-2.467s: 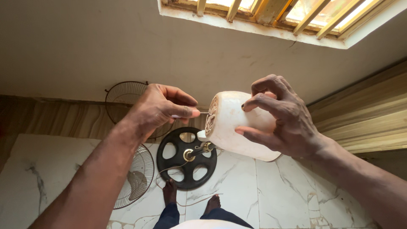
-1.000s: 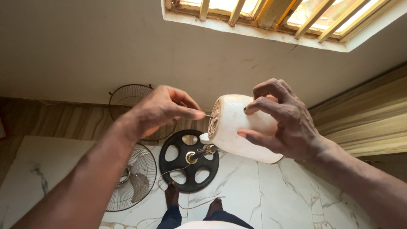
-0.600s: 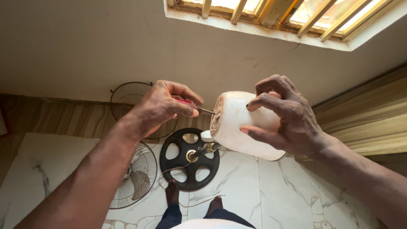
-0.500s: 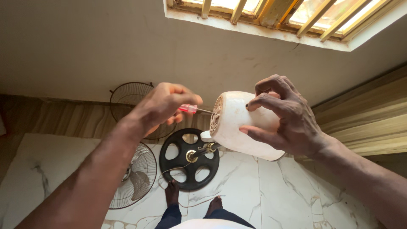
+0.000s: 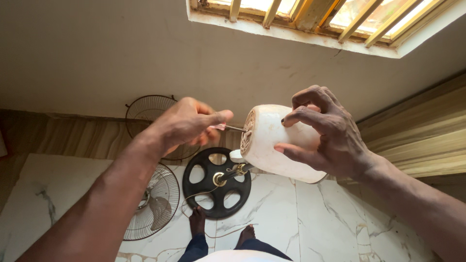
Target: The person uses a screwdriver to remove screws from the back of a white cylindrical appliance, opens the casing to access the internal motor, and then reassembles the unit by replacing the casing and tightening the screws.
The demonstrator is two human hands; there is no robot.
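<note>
cream motor housing (image 5: 272,140), black base (image 5: 217,182), white marble-veined floor (image 5: 315,218) (grey streaks).

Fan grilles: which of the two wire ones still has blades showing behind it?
The lower wire grille, lying on the marble floor by the black round base. The upper grille by the wall shows none.

Home room: marble-tile floor (image 5: 310,213), barred window (image 5: 310,14), dismantled fan grilles (image 5: 150,201).

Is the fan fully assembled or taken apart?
Taken apart: two wire grilles lie loose on the floor, while the right hand holds the white motor housing.
</note>
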